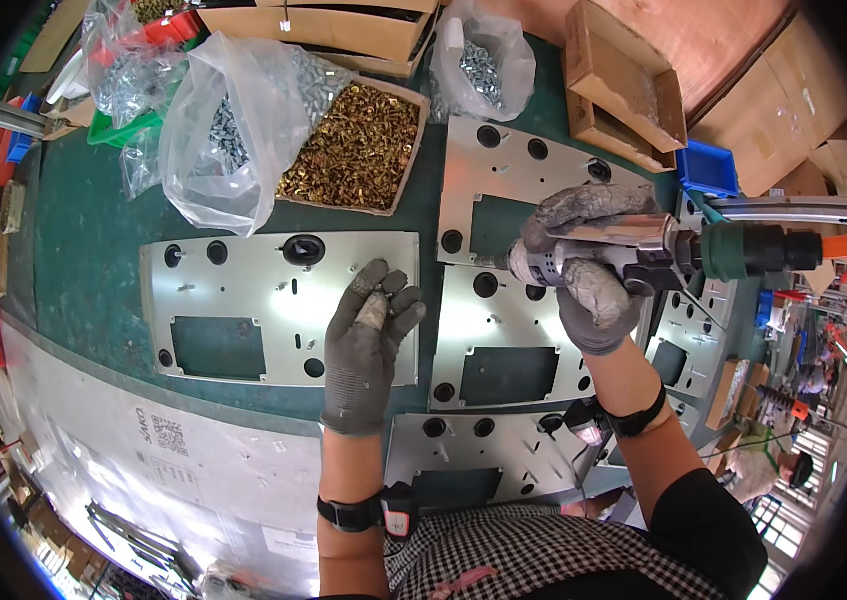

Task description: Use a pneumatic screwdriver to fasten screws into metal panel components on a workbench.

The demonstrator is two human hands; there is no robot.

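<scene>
Silver sheet-metal plate (238, 292), with dark round fittings and a rectangular cut-out: laid at 9 o'clock (bearings from the view's centre, 12 away from the wearer). Left hand (365, 340), grey-gloved: held over the plate's 3 o'clock end, fingers half curled; whether a small part is pinched cannot be told. Right hand (598, 298), gloved: wrapped firmly around a power tool (643, 232) at 3 o'clock, nose pointed toward 9; contact with any plate cannot be confirmed.

Step in hand, as judged: hardware being fitted to plates. Called for next, as judged: tool nose to be squared to a fastener, plate to be steadied.

Surface: green tabletop (83, 240). Also carried on it: upper plate (498, 165) at 1, middle plate (460, 332) at 4, lower plate (515, 452) at 5, brass-coloured parts (358, 145) in a cardboard tray at 11, clear bag of silver fasteners (213, 195) between 10 and 11, second bag (508, 60) between 12 and 1, blue bin (708, 168) at 2. White board (233, 475): set at 8.

Room: person (755, 470) seen at 4, bright windows (786, 540) likewise.
</scene>
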